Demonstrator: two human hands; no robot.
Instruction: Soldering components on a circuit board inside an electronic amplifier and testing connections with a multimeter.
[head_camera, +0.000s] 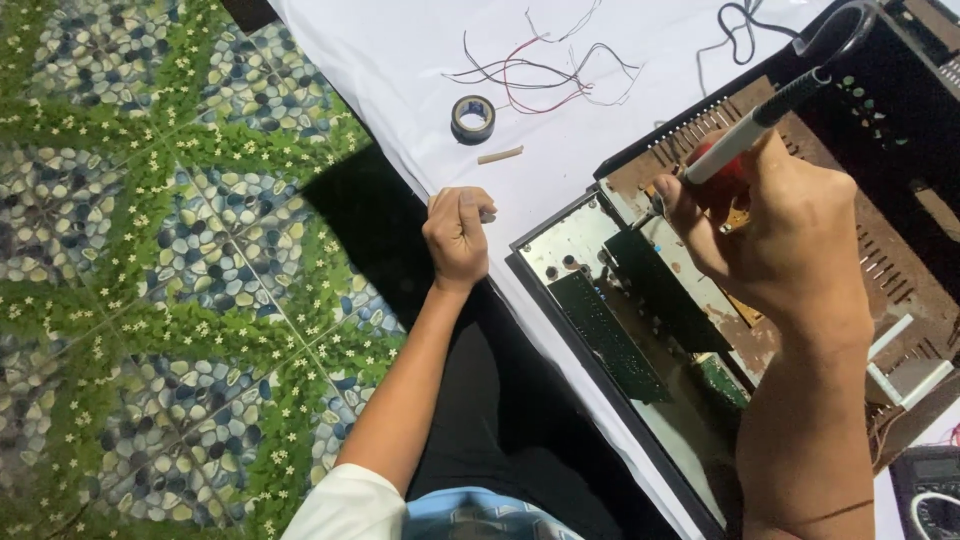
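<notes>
Head view shows your right hand (775, 235) wrapped narrow around a soldering iron (755, 130), held pen-like so its tip slants down onto the opened amplifier chassis (640, 300) just below your grip. Your left hand (458, 235) rests fisted, empty, on the white desk (400, 80) beside the chassis, near a tape roll (473, 117).

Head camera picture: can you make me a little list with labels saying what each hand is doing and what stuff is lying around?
Right hand: grips a soldering iron, tip down at the opened device
Left hand: closed in a fist, resting on the white cloth; whether it holds anything, cannot tell
Inside device: green circuit boards
On cloth: tape roll, small pale stick, loose thin wires
Bottom right corner: part of a meter
Floor: pebble-and-leaf patterned tiles
</notes>
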